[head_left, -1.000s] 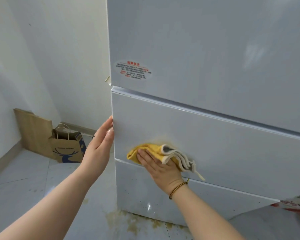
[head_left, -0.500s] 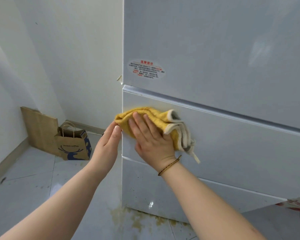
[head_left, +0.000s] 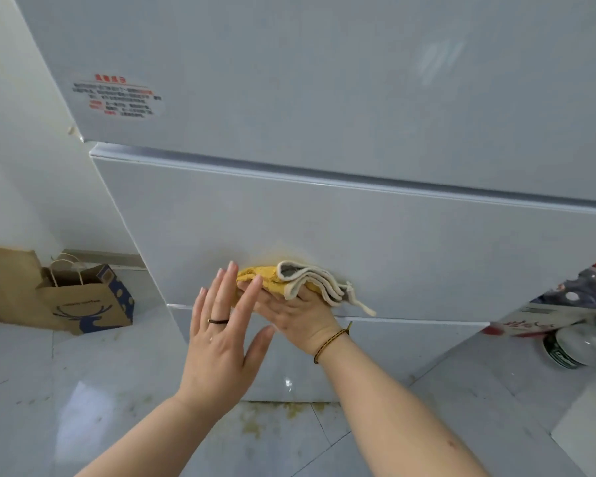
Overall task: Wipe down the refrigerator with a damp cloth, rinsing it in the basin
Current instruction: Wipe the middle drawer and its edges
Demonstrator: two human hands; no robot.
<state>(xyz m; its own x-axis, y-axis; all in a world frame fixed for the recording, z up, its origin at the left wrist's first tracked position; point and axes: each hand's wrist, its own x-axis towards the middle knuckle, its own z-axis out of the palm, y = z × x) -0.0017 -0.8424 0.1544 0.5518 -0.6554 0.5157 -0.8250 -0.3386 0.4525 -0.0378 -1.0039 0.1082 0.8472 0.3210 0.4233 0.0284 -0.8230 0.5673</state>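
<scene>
- Two hands: the left hand (head_left: 221, 339) and the right hand (head_left: 300, 318), close together.
- One yellow cloth (head_left: 272, 278), at the right hand's fingers.
- One refrigerator (head_left: 393, 98), showing three stacked fronts beyond both hands.
- One sticker (head_left: 117, 96), up and left of the left hand.
- One ring (head_left: 217, 321) on the left hand; one bracelet (head_left: 331, 340) at the right wrist.
- Two paper bags (head_left: 86, 301), left of the left hand.
- Bottles (head_left: 575, 346), right of the right hand: exact count unclear.

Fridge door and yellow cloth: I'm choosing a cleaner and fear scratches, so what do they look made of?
The fridge door looks like glossy white coated metal or a glass-like panel, hard to tell which: it shows sheen and mirrors some yellow. The yellow cloth looks like soft, nubbly terry fabric with a cream bound edge, folded in limp layers against the door.
</scene>
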